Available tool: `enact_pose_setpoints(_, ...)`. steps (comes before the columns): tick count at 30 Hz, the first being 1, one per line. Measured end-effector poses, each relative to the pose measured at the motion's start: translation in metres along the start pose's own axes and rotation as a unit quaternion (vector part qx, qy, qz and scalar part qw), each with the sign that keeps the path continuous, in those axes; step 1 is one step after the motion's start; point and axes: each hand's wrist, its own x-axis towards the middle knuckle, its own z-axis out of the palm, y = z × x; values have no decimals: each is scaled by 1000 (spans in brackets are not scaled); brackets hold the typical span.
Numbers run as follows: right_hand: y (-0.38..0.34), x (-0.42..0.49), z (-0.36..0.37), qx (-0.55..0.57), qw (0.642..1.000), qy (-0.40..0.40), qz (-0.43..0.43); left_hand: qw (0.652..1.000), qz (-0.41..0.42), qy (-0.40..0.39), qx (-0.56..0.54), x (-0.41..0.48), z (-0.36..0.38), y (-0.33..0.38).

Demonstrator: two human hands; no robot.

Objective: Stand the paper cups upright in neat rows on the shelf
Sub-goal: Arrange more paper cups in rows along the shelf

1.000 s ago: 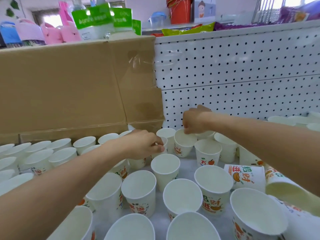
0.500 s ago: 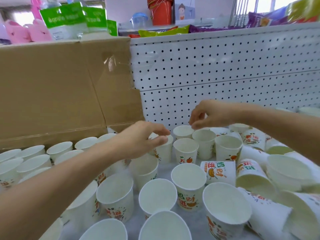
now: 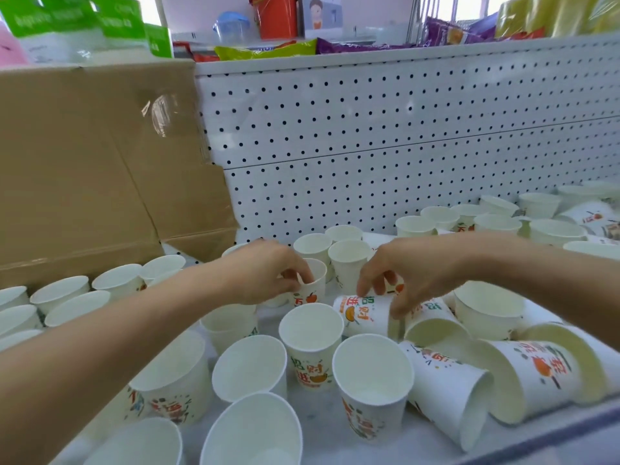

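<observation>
Gripping cups: left hand [image 3: 265, 273] pinches upright cup [image 3: 313, 292] by the rim, right hand [image 3: 412, 270] clasps tipped cup [image 3: 364, 317].
Light, crushable; I'd squeeze the wall under my thumb gently.

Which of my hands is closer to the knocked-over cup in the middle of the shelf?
Right. The right hand is on the tipped cup, fingers and thumb gripping its sides. The left hand is off to its left, pinching the rim of an upright cup.
</observation>
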Motion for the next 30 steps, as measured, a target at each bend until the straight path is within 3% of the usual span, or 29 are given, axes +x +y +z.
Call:
enact_pose_setpoints(4,2,7,11,6,992,117,-35,998,-17,19,-52,-15,-5,2)
enact_pose_setpoints(7,3,17,14,2,986,161,-50,993,-9,55,-108,-28,-11,13)
enact_pose_setpoints(11,-1,27,10,-12,983,178,-47,989,-6,75,-124,-45,-12,26)
enact_pose_setpoints(20,-3,35,3,-1,990,138,30,995,-87,24,-40,-40,-7,40)
enact_pose_setpoints(24,-1,27,3,-39,978,203,23,988,-140,56,29,-35,-7,41)
enact_pose_setpoints(30,-6,-21,0,49,976,206,-47,967,-184,146,-97,-65,-31,68)
